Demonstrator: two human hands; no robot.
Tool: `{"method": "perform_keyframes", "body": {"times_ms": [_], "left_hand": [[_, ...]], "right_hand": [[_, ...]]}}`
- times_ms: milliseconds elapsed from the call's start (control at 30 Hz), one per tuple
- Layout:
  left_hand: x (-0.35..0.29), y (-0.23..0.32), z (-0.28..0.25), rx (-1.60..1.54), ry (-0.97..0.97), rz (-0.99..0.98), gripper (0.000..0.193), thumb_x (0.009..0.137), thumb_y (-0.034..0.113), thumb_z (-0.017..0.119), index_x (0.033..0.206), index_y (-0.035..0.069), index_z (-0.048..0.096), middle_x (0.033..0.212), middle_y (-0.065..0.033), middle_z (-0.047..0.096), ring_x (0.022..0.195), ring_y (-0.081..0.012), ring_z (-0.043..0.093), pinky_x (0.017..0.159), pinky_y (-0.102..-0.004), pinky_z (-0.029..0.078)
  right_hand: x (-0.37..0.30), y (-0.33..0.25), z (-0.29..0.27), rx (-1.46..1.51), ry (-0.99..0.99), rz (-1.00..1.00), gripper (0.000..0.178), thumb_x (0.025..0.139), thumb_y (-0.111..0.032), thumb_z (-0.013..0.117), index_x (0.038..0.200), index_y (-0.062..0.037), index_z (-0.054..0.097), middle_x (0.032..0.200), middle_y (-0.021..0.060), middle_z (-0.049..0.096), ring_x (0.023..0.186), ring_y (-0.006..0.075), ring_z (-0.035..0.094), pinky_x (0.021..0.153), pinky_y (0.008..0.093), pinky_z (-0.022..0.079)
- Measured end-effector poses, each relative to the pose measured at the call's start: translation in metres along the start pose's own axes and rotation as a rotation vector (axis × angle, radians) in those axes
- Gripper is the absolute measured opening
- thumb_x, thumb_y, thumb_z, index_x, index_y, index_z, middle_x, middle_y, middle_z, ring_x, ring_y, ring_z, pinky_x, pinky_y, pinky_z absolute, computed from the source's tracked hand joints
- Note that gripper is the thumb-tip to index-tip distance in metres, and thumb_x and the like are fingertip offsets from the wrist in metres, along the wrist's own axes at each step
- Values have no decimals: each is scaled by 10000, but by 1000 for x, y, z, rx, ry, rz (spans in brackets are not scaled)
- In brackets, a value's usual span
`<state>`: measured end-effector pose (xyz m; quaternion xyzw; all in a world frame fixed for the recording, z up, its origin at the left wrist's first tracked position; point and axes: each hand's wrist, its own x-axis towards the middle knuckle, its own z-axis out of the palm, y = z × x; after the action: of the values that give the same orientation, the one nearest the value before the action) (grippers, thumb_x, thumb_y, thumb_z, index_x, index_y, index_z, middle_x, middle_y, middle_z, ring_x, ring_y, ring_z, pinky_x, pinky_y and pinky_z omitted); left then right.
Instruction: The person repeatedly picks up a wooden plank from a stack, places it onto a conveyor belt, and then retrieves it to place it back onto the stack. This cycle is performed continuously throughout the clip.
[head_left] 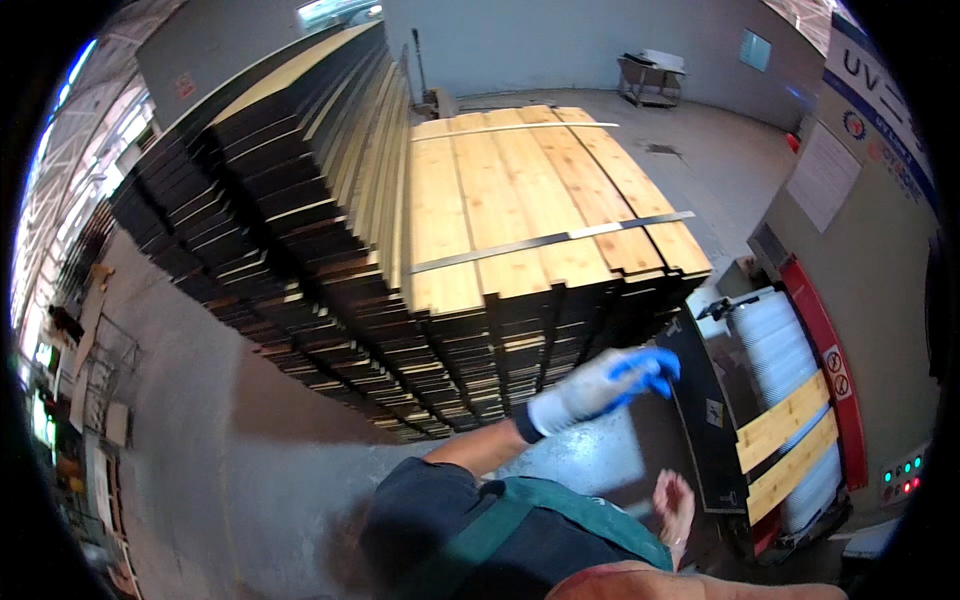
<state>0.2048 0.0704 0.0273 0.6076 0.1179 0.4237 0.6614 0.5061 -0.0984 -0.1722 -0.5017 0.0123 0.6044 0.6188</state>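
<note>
My left hand [612, 381], in a white glove with blue fingertips, reaches out at the end of a banded stack of boards [520, 190]; its fingers are bent and hold nothing. The boards have pale wood faces and dark edges. A black panel [700, 410] leans just right of that hand. My right hand [675, 505] is bare and open, low down beside the black panel's foot. My dark shirt with a green strap [480, 530] fills the lower edge.
A taller stack of the same boards [290, 170] stands to the left. On the right is a machine with a white roller [775, 335], a red guard [825, 350], two pale boards [785, 430] and indicator lights [900, 478]. A table [650, 75] stands far back.
</note>
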Motion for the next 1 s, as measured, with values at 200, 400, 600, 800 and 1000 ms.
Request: {"method": "perform_keyframes", "body": {"times_ms": [200,400,600,800,1000], "left_hand": [[-123,235,-63,920,821,745,552,1039,362,426,1477,32,366,1153,-125,666,630,-27,504,619,-165,408],[-164,327,-71,1088,1139,612,527,1012,349,525,1426,36,433,923,-59,639,639,-67,556,540,-206,439],[-161,342,-97,1645,1102,743,387,958,301,624,1238,36,592,1024,-148,631,739,-163,647,674,-303,529],[-170,355,-106,1796,968,641,361,925,338,606,1047,-1,598,920,-203,574,735,-278,665,653,-363,553],[-153,337,-92,1914,900,697,437,882,388,648,1083,8,570,1048,-317,563,724,-334,652,702,-414,541]], "right_hand": [[-48,-73,325,-456,-1001,-435,341,951,-331,551,704,-102,501,679,21,505,590,132,494,528,250,419],[-153,-76,593,-919,-1430,-437,541,993,-463,501,1185,41,535,956,156,678,839,243,673,755,389,578],[-209,-17,740,-1130,-1340,-768,855,793,-750,591,1091,50,549,850,130,648,781,241,670,724,374,591],[-188,17,791,-1007,-1636,-765,759,811,-599,658,1264,4,574,1112,161,658,945,195,683,790,338,597],[-170,-31,762,-843,-1658,-712,479,925,-165,628,1373,-42,511,1308,140,584,1141,160,608,921,286,558]]}}
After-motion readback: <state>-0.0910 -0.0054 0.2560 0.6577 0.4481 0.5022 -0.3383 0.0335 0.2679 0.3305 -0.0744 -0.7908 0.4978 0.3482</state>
